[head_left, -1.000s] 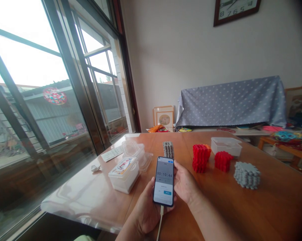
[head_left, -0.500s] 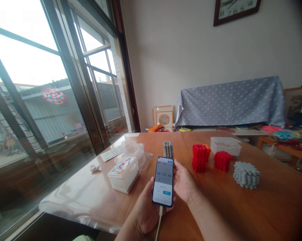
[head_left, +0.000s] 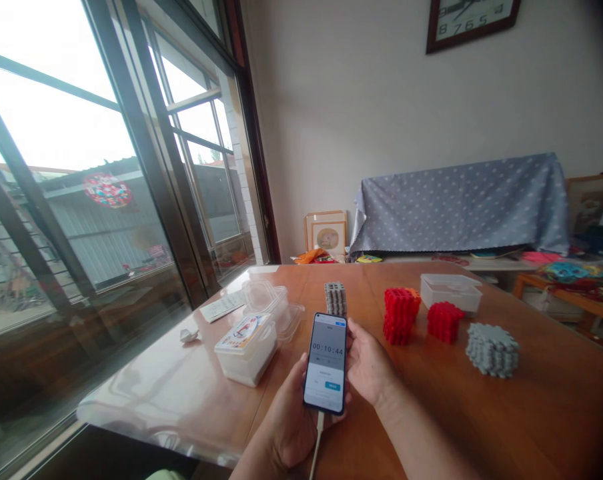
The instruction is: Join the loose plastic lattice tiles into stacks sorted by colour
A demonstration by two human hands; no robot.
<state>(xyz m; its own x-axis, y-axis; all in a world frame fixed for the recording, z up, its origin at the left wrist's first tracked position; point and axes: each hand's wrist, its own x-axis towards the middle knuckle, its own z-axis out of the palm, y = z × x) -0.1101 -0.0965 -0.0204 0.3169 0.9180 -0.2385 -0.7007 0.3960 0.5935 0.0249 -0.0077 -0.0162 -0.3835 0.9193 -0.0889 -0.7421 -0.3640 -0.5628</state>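
Observation:
A phone (head_left: 325, 363) showing 00:10:44 stands tilted in my left hand (head_left: 294, 417), whose fingers wrap round its left side and lower back. A pale cable (head_left: 318, 440) runs down from its bottom end. My right hand (head_left: 369, 360) is closed on the phone's right edge, its fingers partly hidden behind it. Just beyond the phone is a grey stack of pieces (head_left: 335, 298). To the right stand a tall red stack (head_left: 399, 317), a shorter red stack (head_left: 444, 322) and a wider grey stack (head_left: 492, 350).
Left of my hands on the wooden table (head_left: 431, 427) sits a lidded clear box (head_left: 246, 353) with a printed label. Open clear containers (head_left: 276, 307), a paper sheet (head_left: 222, 307) and a small crumpled item (head_left: 189, 335) lie behind it. Another clear box (head_left: 450, 293) is at the back right.

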